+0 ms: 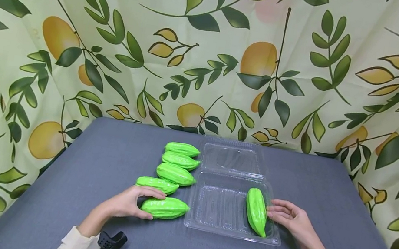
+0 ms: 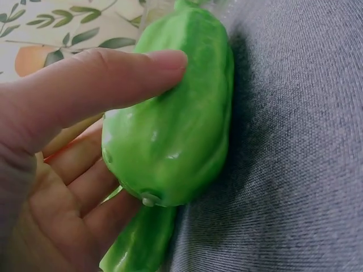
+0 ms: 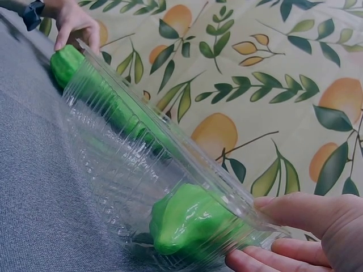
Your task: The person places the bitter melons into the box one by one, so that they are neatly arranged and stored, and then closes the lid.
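Note:
My left hand grips the nearest bright green, ribbed bitter melon on the table, left of a clear plastic clamshell box. In the left wrist view the thumb lies across its upper side, with the fingers round its far side. At the box's right edge my right hand pinches the rim, thumb above and fingers against the outer wall. Inside the box, along its right side, lies another bitter melon. The box's lid is folded back, away from me.
Several more bitter melons, among them the farthest melon, lie in a column left of the box. They sit on a grey cloth-covered table. Behind it hangs a curtain printed with leaves and fruit.

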The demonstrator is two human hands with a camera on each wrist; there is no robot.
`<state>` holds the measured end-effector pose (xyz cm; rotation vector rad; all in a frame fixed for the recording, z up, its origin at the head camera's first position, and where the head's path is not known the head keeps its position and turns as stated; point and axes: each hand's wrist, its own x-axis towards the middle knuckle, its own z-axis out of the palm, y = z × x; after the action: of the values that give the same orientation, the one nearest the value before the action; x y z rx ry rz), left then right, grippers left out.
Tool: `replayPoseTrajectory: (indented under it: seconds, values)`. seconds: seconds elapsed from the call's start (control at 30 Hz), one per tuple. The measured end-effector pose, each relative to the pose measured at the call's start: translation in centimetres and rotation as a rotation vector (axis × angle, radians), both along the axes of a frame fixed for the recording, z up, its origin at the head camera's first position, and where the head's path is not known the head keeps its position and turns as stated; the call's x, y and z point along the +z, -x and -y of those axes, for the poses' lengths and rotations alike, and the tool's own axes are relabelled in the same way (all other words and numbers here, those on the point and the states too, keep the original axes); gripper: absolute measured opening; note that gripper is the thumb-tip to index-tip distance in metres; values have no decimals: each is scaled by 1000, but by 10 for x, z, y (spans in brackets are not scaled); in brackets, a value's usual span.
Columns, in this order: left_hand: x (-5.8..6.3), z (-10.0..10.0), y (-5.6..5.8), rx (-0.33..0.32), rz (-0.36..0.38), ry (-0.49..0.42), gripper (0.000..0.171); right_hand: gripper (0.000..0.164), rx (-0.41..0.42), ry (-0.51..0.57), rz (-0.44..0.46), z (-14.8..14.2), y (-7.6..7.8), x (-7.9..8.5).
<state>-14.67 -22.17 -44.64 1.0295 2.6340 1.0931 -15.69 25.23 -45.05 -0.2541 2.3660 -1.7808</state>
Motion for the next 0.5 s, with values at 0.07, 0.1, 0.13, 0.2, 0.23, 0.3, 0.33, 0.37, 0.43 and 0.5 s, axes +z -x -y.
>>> replayPoseTrajectory:
  seconds: [0.07,0.1,0.13,0.2,0.23,0.3,0.33,0.37,0.43,0.5]
  values:
    - [1,0,0,15,22,13,55,52,-2,0,-3,0,0,0]
    - [1,-1,0,21,36,16,58,52,-2,-1,-6,-1,0,-1]
    - [1,-1,0,28,48,21,60,51,-1,0,-8,-1,0,-1]
    - [2,-1,0,37,74,23,62,51,1,1,-11,-1,0,-1]
    - [2,-1,0,40,85,23,62,51,1,1,-11,-1,1,-1]
    - [1,0,0,39,102,16,62,51,2,2,-10,-1,1,-1]
    - [1,0,0,40,109,12,61,52,2,2,-8,-1,1,-1]
    - [0,1,0,39,116,8,60,52,3,2,-7,-1,0,-1]
    - [0,1,1,37,128,0,59,52,3,4,-4,-1,0,-1]
    - [0,1,1,32,132,-8,58,52,3,4,-2,-2,0,-1]
